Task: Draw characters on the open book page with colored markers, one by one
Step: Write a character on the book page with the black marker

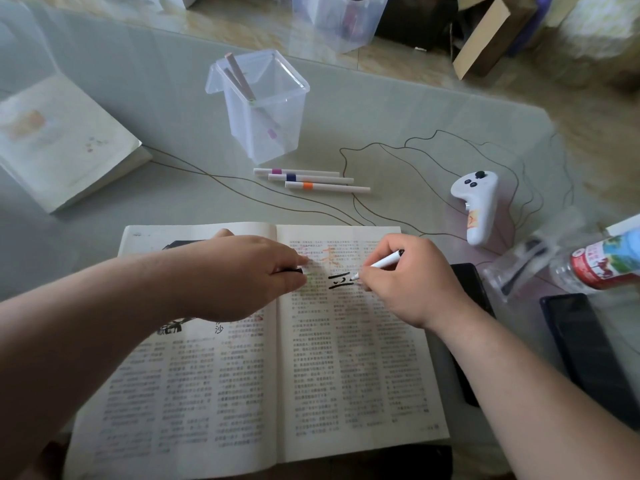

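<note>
Open book [242, 375] lies flat on the glass table [415, 116], near edge, both pages printed text.

Right hand [408, 282] grips a black marker [384, 262], fingers curled round the barrel, with the tip down on the right page [363, 358] in its upper part. The tip touches the right end of black strokes [341, 281], two bars with short ticks between. Just above the strokes is a faint orange character [327, 259]. Left of them are pale green marks [311, 282], partly hidden by the left hand.

Left hand [242, 275] rests across the gutter on the upper book, knuckles up, fingers curled and pinching a small dark cap [292, 270]. Only the cap's end shows.

Three markers lie side by side beyond the book, touching or nearly so: purple band [296, 172], blue band [311, 178], orange band [327, 187].

Behind them a clear tub [277, 133] stands upright, with a few more markers [239, 76] leaning inside; I cannot tell their colours.

Closed book [59, 143] far left. White controller [479, 206] right of the markers. Thin wires [381, 147] loop over the table. A bottle [602, 259] with a red label lies at the right edge, and a dark phone [588, 351] sits below it.
</note>
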